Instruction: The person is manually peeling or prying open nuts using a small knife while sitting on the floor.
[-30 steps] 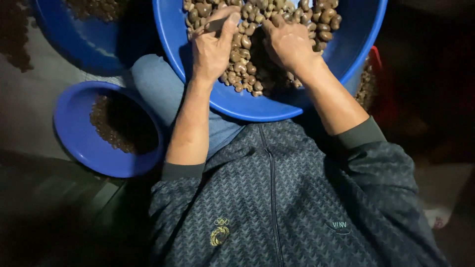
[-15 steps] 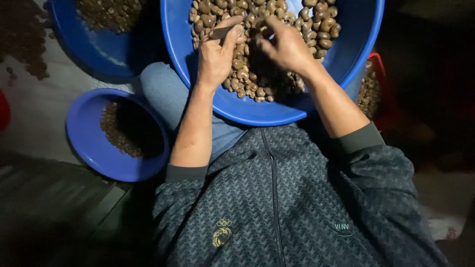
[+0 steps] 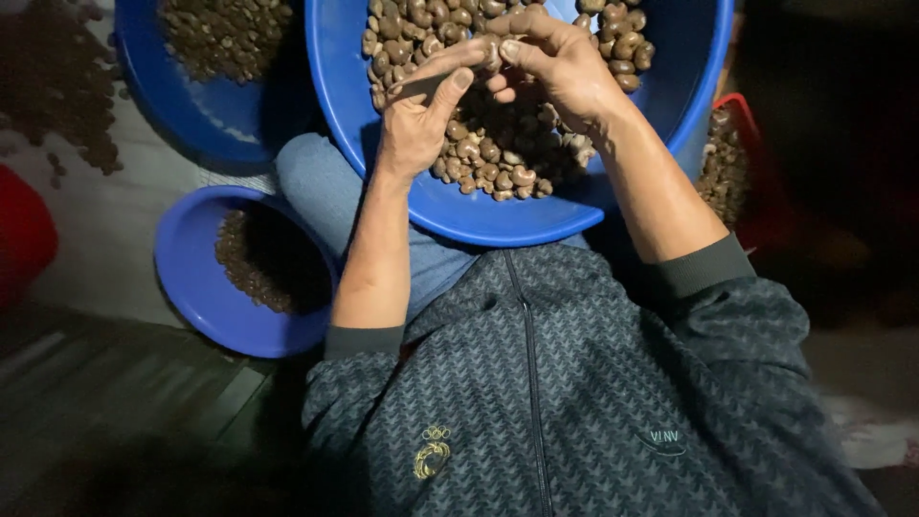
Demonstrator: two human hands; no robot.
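A large blue basin [image 3: 483, 218] rests on my lap, filled with several brown cashew nuts [image 3: 498, 163] in their shells. My left hand [image 3: 416, 120] grips a small dark flat tool [image 3: 414, 88] between thumb and fingers, just above the nuts. My right hand [image 3: 555, 62] is beside it, fingertips pinched on one nut [image 3: 490, 53] that touches the left hand's fingertips. Both hands hover over the middle of the basin.
A small blue bowl [image 3: 206, 297] with dark nuts stands on the floor at my left. Another blue basin [image 3: 206, 105] with nuts sits at the upper left. Loose nuts [image 3: 67, 86] lie on the floor. A red container [image 3: 742, 124] with nuts stands at the right.
My right hand has lifted off the pile with a nut and met the left hand's fingertips. The camera view has shifted slightly, so the bowls sit lower and further right.
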